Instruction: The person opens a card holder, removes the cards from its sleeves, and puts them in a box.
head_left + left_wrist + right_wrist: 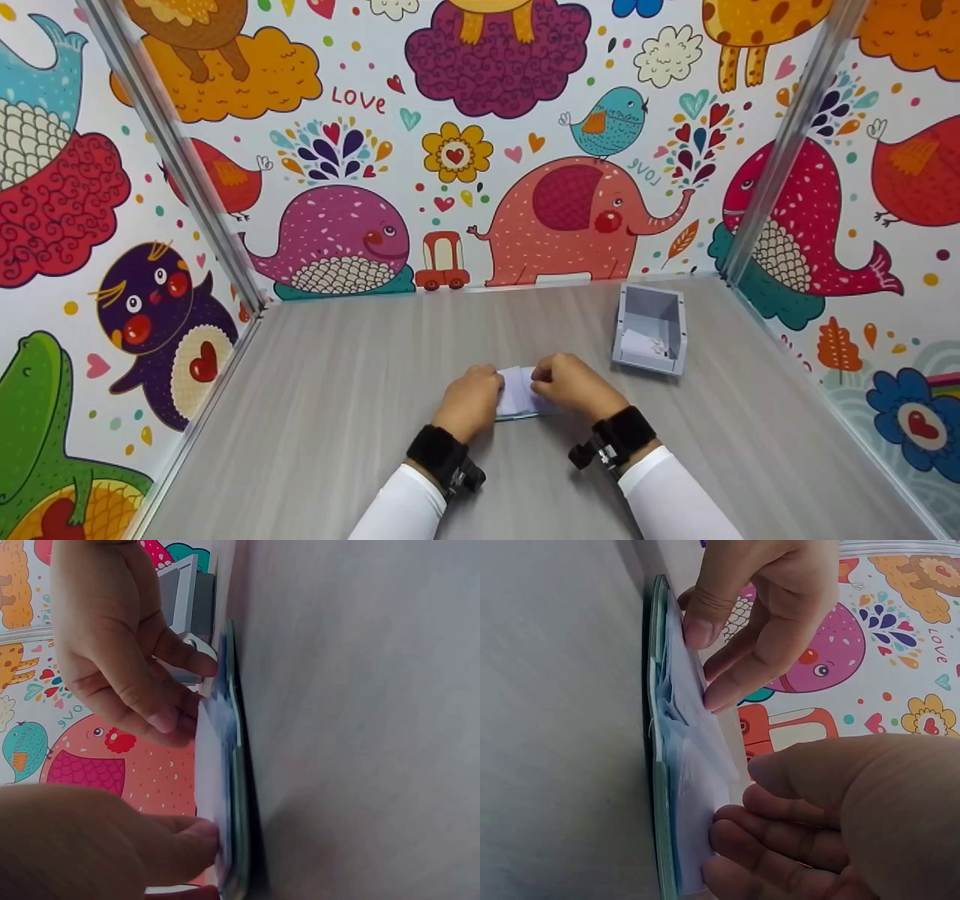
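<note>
A thin flat card holder [521,416] with a greenish edge lies spread on the table between both hands. Clear bluish sleeves and white paper [697,802] stand up out of it, slightly fanned near its middle. My left hand [471,397] grips the holder's left end, thumb on the near side and fingers behind, partly hidden. At the right half, my right hand [576,384] has its fingers curled at the paper's upper edge. Its thumb and fingertips pinch the loose paper corner, as the right wrist view shows.
A grey open box [679,364] stands behind and to the right of the hands, with white paper and small bits inside. The wood-look table [337,420] is bounded by panels printed with cartoon animals [570,217] and by metal corner posts.
</note>
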The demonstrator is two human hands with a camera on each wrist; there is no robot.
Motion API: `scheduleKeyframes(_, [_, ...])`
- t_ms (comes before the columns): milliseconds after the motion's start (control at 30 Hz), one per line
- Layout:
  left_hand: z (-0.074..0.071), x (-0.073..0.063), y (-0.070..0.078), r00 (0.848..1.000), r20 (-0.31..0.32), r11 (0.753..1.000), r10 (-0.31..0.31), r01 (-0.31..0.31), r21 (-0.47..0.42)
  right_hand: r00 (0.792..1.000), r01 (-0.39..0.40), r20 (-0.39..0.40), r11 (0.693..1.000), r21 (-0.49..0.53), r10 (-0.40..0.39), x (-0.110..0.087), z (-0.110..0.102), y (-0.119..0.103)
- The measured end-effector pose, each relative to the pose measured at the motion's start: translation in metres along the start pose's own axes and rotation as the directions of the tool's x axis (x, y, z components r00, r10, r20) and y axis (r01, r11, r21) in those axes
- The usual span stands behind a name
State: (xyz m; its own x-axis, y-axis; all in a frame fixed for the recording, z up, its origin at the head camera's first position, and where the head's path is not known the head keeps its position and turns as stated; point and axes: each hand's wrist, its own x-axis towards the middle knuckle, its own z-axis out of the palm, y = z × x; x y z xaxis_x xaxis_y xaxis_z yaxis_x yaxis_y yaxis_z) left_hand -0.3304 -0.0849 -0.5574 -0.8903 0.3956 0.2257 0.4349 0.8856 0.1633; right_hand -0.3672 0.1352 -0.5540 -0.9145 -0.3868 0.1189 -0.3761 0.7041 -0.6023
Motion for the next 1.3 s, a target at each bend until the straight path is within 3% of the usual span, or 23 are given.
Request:
scheduleKeyframes(333, [0.0,0.002,-0.001,0.999,0.014,0.999,-0.03,0.03,-0.027,0.998,0.053,-0.017,0.998,-0.026,-0.053,0.001,0.0,0.002])
scheduleKeyframes(467, [0.001,0.001,-0.001,1.0,-0.006,0.999,-0.02,0.02,-0.039,0.998,0.065,-0.02,0.998,-0.025,-0.066,0.001,0.0,0.002])
scheduleKeyframes(800, [0.002,0.002,-0.001,1.0,-0.017,0.987,0.009,-0.012,-0.162,0.998,0.052,-0.026,0.999,-0.007,-0.052,0.001,0.001,0.003])
scheduleKeyframes(1100, [0.001,0.002,0.0,0.999,-0.032,0.986,0.021,-0.026,-0.166,0.996,0.087,-0.023,0.996,-0.021,-0.087,-0.001,0.002,-0.008])
scheduleKeyframes(1200, [0.008,0.004,-0.005,0.997,-0.063,0.985,0.039,-0.049,-0.167,0.993,0.119,-0.018,0.992,-0.044,-0.12,-0.003,0.004,-0.015])
scheduleKeyframes(1300, [0.046,0.018,-0.025,0.991,-0.114,0.984,0.067,-0.085,-0.158,0.989,0.144,-0.007,0.987,-0.076,-0.145,-0.005,0.008,-0.019])
